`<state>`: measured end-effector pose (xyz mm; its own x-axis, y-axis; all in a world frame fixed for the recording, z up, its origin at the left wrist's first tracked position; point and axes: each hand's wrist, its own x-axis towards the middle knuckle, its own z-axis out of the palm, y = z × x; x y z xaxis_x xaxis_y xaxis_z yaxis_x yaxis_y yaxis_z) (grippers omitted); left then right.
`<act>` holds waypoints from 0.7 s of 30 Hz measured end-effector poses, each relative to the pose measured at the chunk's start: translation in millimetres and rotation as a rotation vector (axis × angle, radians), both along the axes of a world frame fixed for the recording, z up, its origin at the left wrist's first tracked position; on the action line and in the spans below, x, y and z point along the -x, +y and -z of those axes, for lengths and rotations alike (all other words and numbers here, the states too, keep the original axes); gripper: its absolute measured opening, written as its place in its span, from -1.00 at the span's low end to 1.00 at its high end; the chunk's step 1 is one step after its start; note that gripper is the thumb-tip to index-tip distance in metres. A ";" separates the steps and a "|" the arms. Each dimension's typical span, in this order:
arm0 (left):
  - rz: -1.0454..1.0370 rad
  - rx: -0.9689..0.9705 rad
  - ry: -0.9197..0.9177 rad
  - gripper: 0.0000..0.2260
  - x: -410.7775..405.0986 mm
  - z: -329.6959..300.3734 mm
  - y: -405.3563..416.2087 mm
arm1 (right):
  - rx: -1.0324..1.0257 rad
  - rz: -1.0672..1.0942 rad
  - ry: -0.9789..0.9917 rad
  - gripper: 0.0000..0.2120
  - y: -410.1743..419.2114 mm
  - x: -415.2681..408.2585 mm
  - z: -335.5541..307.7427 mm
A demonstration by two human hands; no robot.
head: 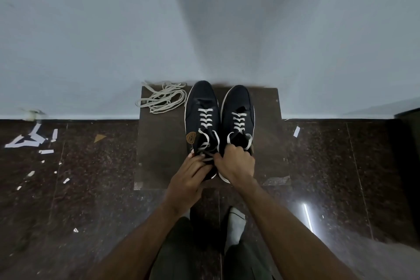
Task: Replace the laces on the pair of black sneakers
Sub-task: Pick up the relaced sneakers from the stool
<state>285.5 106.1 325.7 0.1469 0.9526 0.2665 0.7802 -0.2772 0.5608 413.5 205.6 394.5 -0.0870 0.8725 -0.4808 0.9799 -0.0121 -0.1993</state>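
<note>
Sneakers: side by side on the small desk, toes far — heels near for reach.
Left hand: pinching the left shoe's lace ends.
Right hand: curled, gripping lace.
Spare laces: far left.

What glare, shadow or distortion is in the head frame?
Head view: a bright strip of glare on the polished floor at lower right; a broad soft shadow up the wall above the sneakers; wide-angle bending of the wall base; overall dim, soft detail at the edges.
</note>
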 end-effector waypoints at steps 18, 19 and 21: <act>0.455 0.228 0.564 -0.43 -178.2 -9.9 29.7 | 0.037 0.280 0.048 -0.67 -43.0 -321.9 1.3; 0.474 0.247 0.645 -0.38 -190.8 -4.0 35.6 | 0.059 0.301 0.045 -0.66 -50.0 -334.1 8.7; 0.471 0.259 0.785 -0.33 -211.8 4.1 45.5 | 0.106 0.354 0.054 -0.66 -63.1 -352.7 23.2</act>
